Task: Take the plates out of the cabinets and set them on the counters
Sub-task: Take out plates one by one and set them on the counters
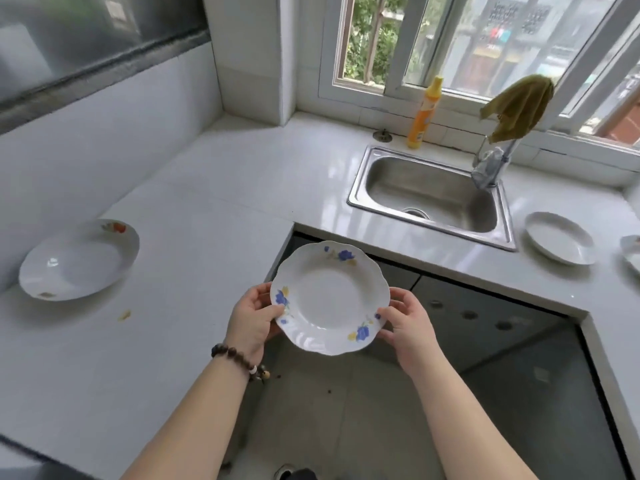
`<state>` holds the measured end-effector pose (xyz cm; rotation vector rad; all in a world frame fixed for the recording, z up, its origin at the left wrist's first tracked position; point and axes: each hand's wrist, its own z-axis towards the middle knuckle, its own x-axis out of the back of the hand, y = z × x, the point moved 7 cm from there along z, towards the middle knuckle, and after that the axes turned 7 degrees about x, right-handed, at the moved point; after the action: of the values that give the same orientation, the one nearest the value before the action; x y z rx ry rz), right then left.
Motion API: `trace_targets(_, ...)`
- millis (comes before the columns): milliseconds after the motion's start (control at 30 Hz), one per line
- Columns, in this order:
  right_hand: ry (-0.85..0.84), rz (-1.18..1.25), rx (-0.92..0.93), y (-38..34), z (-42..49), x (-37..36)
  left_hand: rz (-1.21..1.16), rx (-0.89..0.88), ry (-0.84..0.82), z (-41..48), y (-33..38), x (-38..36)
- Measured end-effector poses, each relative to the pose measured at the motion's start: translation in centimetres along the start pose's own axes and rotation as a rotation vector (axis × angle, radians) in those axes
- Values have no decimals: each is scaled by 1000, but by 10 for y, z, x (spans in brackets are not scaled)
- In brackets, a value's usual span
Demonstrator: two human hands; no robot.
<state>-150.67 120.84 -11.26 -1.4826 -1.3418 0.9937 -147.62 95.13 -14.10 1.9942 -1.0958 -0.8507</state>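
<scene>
A white scalloped plate with blue flowers (329,297) is held in the air in front of the counter's inner corner. My left hand (252,320) grips its left rim and my right hand (407,322) grips its right rim, thumbs on top. A larger white plate with a red flower (78,261) lies on the left counter (194,216). A small plain white plate (559,242) rests on the right counter beside the sink, and another plate's edge (632,252) shows at the far right.
A steel sink (429,195) is set in the back counter, with a faucet (491,168) draped by a green cloth (516,109). A yellow detergent bottle (424,114) stands by the window. Dark cabinet doors (485,317) are below the counter.
</scene>
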Motion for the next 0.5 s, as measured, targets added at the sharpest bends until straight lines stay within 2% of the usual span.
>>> trace_targets(267,-217,-58,-43,-20,78,-89,-131,-31,203,37,37,46)
trace_targets(500,-500,-113,-52,-43,153,-182,-288,-92,426,69,73,73)
